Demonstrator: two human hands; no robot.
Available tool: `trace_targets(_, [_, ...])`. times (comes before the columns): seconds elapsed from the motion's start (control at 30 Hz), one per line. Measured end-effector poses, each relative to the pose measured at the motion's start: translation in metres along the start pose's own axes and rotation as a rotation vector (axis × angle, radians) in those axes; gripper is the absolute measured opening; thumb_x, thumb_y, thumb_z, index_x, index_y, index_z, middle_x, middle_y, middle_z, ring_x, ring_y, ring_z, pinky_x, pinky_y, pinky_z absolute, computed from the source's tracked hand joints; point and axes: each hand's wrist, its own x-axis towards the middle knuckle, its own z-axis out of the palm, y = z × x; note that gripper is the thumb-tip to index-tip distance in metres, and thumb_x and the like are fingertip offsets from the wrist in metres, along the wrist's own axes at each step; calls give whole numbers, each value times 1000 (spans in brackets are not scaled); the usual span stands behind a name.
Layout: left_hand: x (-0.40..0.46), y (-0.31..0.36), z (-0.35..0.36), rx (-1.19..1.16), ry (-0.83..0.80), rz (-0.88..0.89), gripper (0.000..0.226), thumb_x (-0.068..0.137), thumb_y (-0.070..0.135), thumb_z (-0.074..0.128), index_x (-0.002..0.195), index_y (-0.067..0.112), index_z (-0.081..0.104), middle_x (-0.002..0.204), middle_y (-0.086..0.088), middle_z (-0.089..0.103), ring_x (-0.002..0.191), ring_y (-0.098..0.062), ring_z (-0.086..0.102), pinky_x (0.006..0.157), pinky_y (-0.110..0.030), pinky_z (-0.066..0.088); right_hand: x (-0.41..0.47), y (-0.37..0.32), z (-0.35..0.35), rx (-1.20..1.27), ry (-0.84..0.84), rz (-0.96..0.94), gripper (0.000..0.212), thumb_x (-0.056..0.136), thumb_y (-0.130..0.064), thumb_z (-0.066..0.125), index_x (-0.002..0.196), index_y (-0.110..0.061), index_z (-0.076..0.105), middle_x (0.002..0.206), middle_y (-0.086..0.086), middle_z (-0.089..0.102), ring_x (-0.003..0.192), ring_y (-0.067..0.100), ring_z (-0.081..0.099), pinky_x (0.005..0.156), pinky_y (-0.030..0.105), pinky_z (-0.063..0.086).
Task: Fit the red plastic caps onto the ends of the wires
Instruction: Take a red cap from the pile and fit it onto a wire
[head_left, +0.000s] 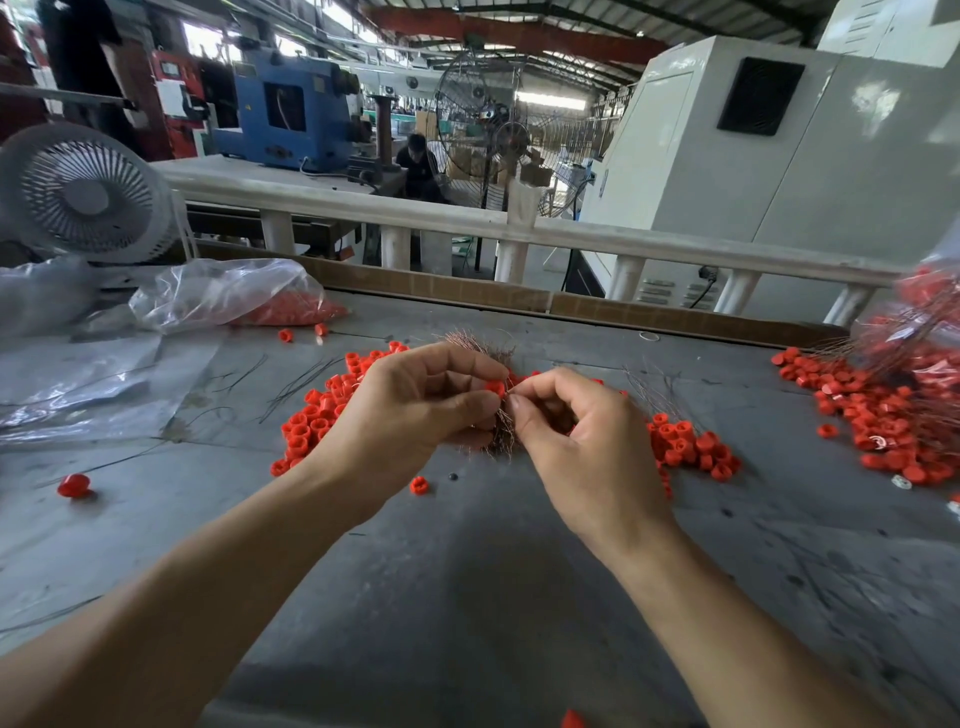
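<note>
My left hand (415, 405) pinches a small red cap (495, 387) between thumb and forefinger and also holds a bundle of thin copper-coloured wires (501, 434) that sticks out above and below the fist. My right hand (566, 415) meets it from the right, thumb and forefinger pinching a wire end right at the cap. Loose red caps (311, 421) lie in a heap on the grey table (467, 571) behind both hands, spreading to the right (685, 441).
A clear plastic bag (228, 296) holding more caps lies at the back left, by a white fan (83, 192). At the far right is a pile of capped wires (883, 410). Stray caps (74, 486) and loose dark wires (296, 384) lie on the table. A cardboard strip edges the back.
</note>
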Motion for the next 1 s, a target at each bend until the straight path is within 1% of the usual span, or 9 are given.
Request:
trace_targets(0.13, [0, -1, -1, 23, 2, 15, 19, 86, -4, 70, 101, 8, 73, 91, -17, 68, 81, -25, 66, 74, -28, 61, 0, 1, 0, -3, -5, -9, 13, 94, -16, 72, 83, -23, 73, 71, -13, 69, 71, 5, 65, 61, 10, 44])
trace_targets(0.27, [1, -3, -3, 46, 0, 30, 20, 87, -4, 71, 99, 12, 75, 86, -9, 70, 76, -18, 67, 68, -24, 58, -1, 2, 1, 1, -8, -8, 13, 94, -16, 72, 83, -23, 73, 72, -14, 69, 72, 4, 66, 61, 9, 44])
trace_targets(0.43, [1, -4, -4, 68, -3, 51, 21, 87, -3, 72, 99, 14, 75, 86, -7, 72, 73, -14, 68, 64, -21, 56, -1, 4, 3, 22, -18, -6, 12, 93, -14, 72, 85, -24, 73, 72, -15, 69, 71, 2, 65, 62, 9, 44])
trace_targets(0.57, [2, -6, -5, 174, -13, 80, 22, 88, 1, 73, 99, 19, 75, 91, -14, 72, 74, -16, 67, 66, -26, 57, -1, 7, 6, 39, -44, 11, 13, 94, -15, 72, 85, -24, 72, 72, -14, 69, 65, 1, 62, 58, 11, 43])
trace_targets(0.63, [2, -8, -4, 231, -9, 103, 22, 89, 1, 73, 100, 20, 75, 92, -19, 69, 73, -17, 65, 65, -27, 57, -1, 9, 7, 30, -68, 19, 13, 94, -16, 71, 84, -24, 72, 69, -13, 68, 61, 1, 60, 56, 13, 43])
trace_targets(0.67, [2, -8, -4, 250, -6, 111, 22, 89, 0, 73, 99, 20, 75, 92, -19, 69, 72, -16, 65, 65, -27, 57, -1, 10, 6, 29, -80, 24, 13, 94, -17, 71, 83, -24, 72, 68, -11, 68, 60, 1, 59, 56, 14, 43])
trace_targets(0.77, [3, -10, -4, 300, 3, 133, 23, 89, 2, 75, 99, 22, 75, 89, -13, 70, 70, -14, 65, 64, -27, 57, -1, 12, 5, 27, -106, 24, 12, 95, -20, 71, 84, -23, 72, 68, -9, 67, 60, 1, 56, 55, 17, 43])
trace_targets(0.9, [4, -12, -6, 351, 4, 148, 22, 90, 4, 75, 103, 22, 76, 85, -5, 72, 69, -17, 66, 65, -31, 59, 0, 14, 6, 5, -130, 21, 17, 97, -28, 71, 81, -23, 71, 63, -11, 61, 56, 2, 48, 53, 16, 36])
trace_targets(1.0, [5, -13, -5, 393, 20, 155, 22, 90, 6, 75, 102, 24, 76, 84, -3, 73, 68, -17, 67, 65, -37, 61, 0, 16, 8, 31, -150, 32, 17, 97, -29, 70, 81, -24, 71, 64, -7, 62, 57, 1, 47, 52, 22, 39])
